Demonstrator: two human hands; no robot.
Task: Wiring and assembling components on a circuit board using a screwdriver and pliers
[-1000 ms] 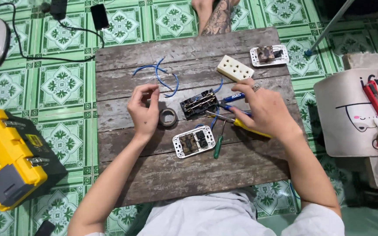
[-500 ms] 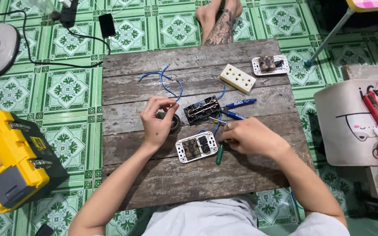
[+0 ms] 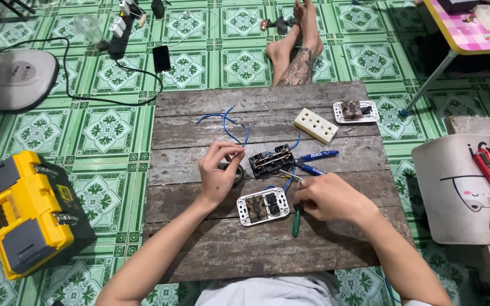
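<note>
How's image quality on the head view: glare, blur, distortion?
Head view: even, soft light, faint shadows under the left hand and right hand; no strong glare on the wooden board; centre sharp, no motion blur; wide-angle bending shows in the floor tiles toward the edges.

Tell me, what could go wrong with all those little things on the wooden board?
The left hand is pinching at the tape roll beside loose blue wires, so it might snag them. The right hand rests by the green-handled tool and could nudge the white switch plate.
</note>
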